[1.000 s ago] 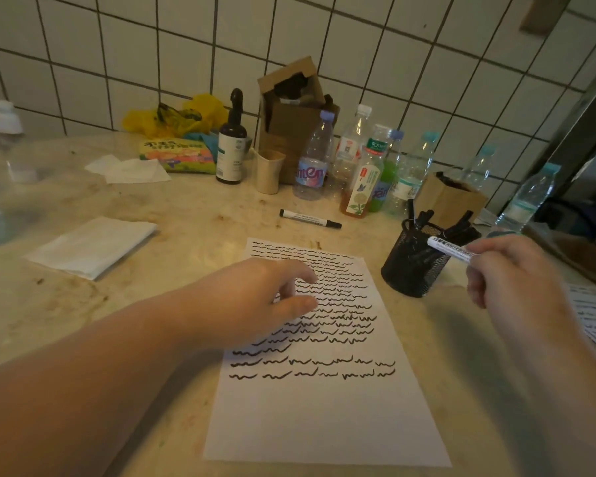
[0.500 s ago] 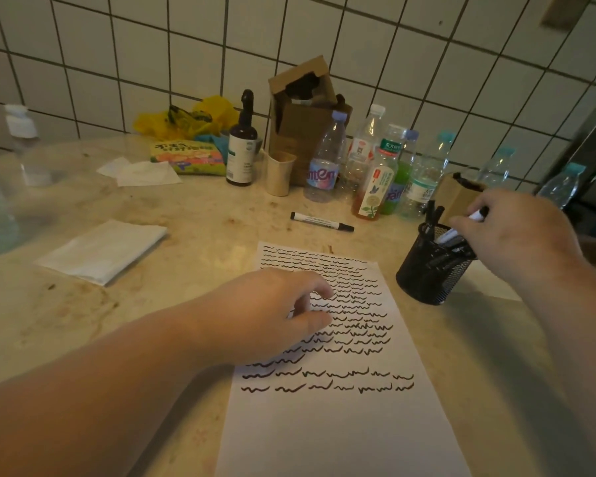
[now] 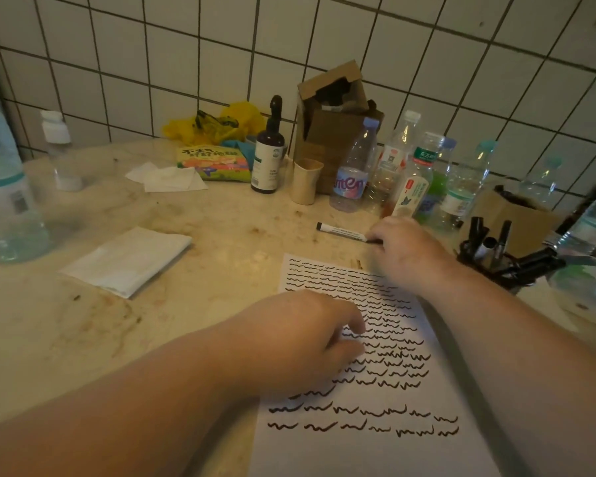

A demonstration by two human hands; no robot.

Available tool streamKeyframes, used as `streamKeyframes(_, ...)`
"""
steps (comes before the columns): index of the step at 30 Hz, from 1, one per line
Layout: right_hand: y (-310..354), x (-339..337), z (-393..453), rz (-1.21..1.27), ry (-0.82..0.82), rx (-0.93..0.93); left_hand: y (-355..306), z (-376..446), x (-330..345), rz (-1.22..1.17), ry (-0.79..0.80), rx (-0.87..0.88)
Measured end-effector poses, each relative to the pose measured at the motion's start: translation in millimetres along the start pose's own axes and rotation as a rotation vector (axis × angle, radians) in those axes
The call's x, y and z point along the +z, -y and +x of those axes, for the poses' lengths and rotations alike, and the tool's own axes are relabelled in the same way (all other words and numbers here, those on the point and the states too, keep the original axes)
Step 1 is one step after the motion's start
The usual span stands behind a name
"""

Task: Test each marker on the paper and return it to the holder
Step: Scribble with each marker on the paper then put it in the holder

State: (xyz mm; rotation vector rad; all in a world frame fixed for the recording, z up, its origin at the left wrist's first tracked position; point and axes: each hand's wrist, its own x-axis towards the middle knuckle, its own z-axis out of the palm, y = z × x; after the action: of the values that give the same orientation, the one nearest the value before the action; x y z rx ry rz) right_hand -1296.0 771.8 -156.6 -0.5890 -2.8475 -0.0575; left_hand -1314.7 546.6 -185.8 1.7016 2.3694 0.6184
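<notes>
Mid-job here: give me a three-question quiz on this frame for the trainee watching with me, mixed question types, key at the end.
1. True or false: the right hand is at one end of the loose marker lying on the counter beyond the paper.
2. Where does the left hand rest?
A. on the folded napkin
B. on the paper
C. on the mesh holder
3. Fill in: the holder stands to the ___ of the paper, as the person sees it.

Key: 1 true, though whether the fingers have closed on the marker cannot be told; 2 B; 3 right.
</notes>
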Motion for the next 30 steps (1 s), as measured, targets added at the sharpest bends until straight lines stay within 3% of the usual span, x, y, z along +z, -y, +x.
streamKeyframes(6, 3.5, 41.3, 42.2, -0.077, 0.163, 0.161, 1.8, 0.9, -3.4, 0.041, -0.016, -0.011)
streamKeyframes(12, 3.9, 52.0, 55.4, -0.125, -0.006, 0.287, -0.2, 2.9, -4.1, 0.084, -0.003, 0.018)
streamKeyframes(17, 8.6, 38.4, 46.0, -0.084, 0.040, 0.322, -1.0, 1.4, -4.1, 0.090, -0.003, 0.039)
streamKeyframes(23, 34.3, -13.9, -16.6, 0.431, -0.017, 0.312, 2.0, -1.0, -6.1, 0.059, -0.042, 0.022)
streamKeyframes(30, 42.6, -48.1, -117.9, 1.081, 0.119, 0.318, 4.6, -1.1, -10.8, -0.055, -0.110, -0.112)
